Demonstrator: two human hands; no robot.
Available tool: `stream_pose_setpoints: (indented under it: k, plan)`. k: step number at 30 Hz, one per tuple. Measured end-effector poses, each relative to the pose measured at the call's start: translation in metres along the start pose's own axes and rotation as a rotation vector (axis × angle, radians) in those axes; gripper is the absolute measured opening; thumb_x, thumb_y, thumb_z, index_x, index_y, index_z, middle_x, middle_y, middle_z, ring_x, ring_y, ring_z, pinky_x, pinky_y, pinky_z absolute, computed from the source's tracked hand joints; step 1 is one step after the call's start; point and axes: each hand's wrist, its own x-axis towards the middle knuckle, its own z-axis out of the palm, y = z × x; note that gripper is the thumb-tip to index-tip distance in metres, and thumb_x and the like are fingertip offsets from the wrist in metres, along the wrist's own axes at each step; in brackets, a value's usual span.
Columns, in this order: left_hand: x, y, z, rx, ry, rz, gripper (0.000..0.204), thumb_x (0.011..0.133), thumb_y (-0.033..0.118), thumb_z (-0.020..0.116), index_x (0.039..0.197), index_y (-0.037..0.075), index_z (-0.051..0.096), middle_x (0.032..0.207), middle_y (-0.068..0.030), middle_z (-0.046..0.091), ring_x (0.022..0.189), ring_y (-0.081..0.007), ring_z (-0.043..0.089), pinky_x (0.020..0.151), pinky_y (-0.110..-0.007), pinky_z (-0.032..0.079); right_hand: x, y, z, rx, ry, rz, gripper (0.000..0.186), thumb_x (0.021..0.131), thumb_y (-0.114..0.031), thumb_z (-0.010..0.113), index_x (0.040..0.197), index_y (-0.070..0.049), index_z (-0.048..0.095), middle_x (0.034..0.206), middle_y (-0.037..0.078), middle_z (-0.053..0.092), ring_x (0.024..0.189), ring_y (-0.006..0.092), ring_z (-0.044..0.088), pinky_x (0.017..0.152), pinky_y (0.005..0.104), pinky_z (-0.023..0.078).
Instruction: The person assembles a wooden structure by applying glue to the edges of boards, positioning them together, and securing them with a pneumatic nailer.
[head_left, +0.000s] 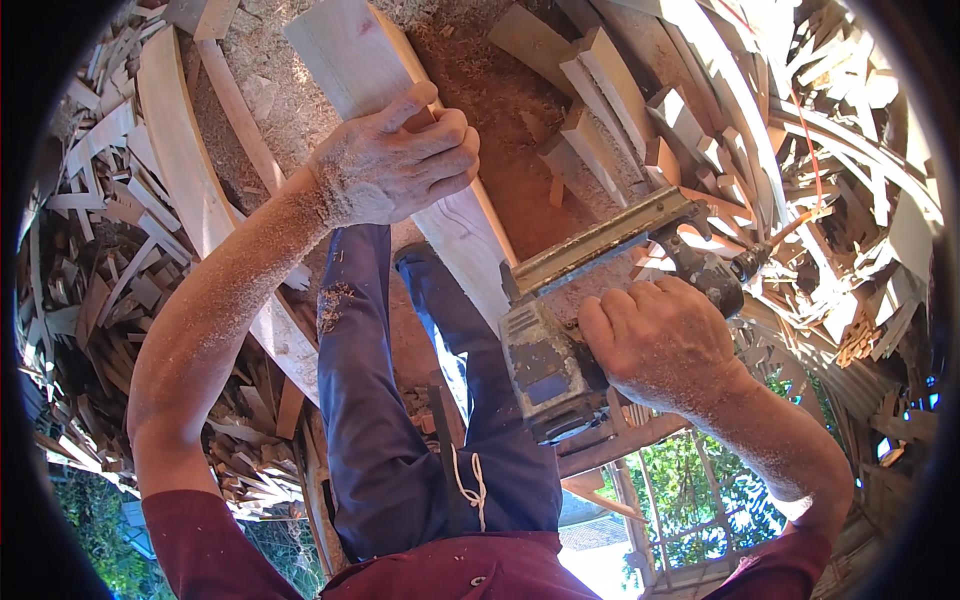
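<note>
My left hand (400, 160) is wrapped over a pale wooden board (465, 235), its fingers curled round the right edge. The board slants from the upper left down between my legs. In my right hand (665, 340), closed round the handle, is a worn air nail gun (545, 365) with a long brassy magazine. Its nose end lies against or very close to the board's lower right edge; I cannot tell if they touch. The gun's body hides the board's lower end. Sawdust covers both forearms.
Offcuts (110, 270) are heaped on the left, beside a long curved plank (180, 150). More wood blocks (600, 90) and scraps lie at the upper right. A thin orange air hose (815, 170) runs down toward the gun's rear fitting. Sawdust covers the ground (270, 70).
</note>
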Motion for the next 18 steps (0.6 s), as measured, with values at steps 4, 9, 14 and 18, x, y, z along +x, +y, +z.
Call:
stream_pose_setpoints:
  k: [4, 9, 14, 18]
  plan:
    - [-0.001, -0.001, -0.003, 0.013, 0.007, -0.015, 0.024, 0.082, 0.025, 0.062, 0.104, 0.016, 0.061, 0.105, 0.0014, 0.056, 0.108, -0.0147, 0.057, 0.113, -0.048, 0.035, -0.001, -0.001, -0.001, 0.038, 0.065, 0.005, 0.03, 0.079, -0.016, 0.066, 0.107, -0.004, 0.068, 0.067, 0.001, 0.056, 0.062, 0.0161, 0.062, 0.058, 0.0305, 0.049]
    - [-0.001, -0.003, -0.011, -0.094, 0.008, -0.025, 0.025, 0.083, 0.024, 0.062, 0.105, 0.014, 0.061, 0.108, -0.0008, 0.057, 0.111, -0.0166, 0.058, 0.114, -0.047, 0.037, 0.003, 0.005, -0.012, 0.047, 0.083, -0.036, 0.035, 0.076, -0.017, 0.069, 0.109, -0.004, 0.068, 0.068, 0.001, 0.057, 0.063, 0.0164, 0.062, 0.06, 0.0322, 0.051]
    - [-0.013, -0.052, -0.015, -0.005, -0.016, -0.029, 0.03, 0.081, 0.023, 0.063, 0.109, 0.014, 0.059, 0.109, -0.0006, 0.057, 0.114, -0.0176, 0.057, 0.117, -0.047, 0.036, 0.022, 0.019, -0.04, 0.061, 0.119, -0.01, 0.027, 0.081, -0.017, 0.072, 0.104, -0.004, 0.065, 0.065, 0.002, 0.059, 0.062, 0.0164, 0.066, 0.056, 0.0313, 0.053]
    - [-0.018, -0.06, 0.003, -0.007, -0.068, -0.045, 0.032, 0.079, 0.023, 0.063, 0.109, 0.014, 0.058, 0.111, 0.0006, 0.057, 0.115, -0.0177, 0.056, 0.117, -0.043, 0.038, 0.039, 0.026, -0.059, 0.029, 0.16, -0.021, 0.023, 0.078, -0.014, 0.072, 0.098, -0.005, 0.063, 0.064, 0.001, 0.058, 0.058, 0.0162, 0.064, 0.052, 0.0323, 0.051]
